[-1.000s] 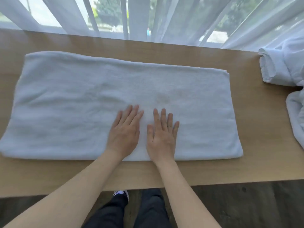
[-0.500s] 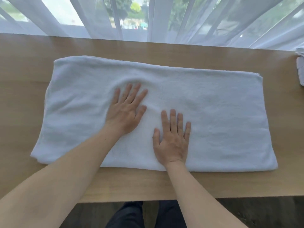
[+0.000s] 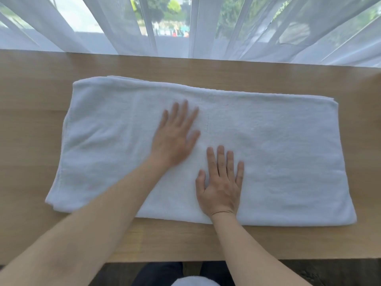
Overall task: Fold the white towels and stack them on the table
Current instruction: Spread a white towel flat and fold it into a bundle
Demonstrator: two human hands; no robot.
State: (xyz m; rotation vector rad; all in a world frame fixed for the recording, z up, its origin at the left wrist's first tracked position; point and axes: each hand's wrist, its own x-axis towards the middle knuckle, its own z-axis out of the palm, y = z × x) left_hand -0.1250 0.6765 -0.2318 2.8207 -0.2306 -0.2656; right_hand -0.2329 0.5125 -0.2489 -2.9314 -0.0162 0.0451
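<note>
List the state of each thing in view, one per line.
white towel: folded into a long band, lying flat on the table
left hand: open, palm down on the towel
right hand: open, palm down near the towel's near edge
table: carrying the towel
curtains: drawn, sheer

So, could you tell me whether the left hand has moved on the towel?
Yes: the left hand has slid from the towel's near edge toward its far edge.
</note>
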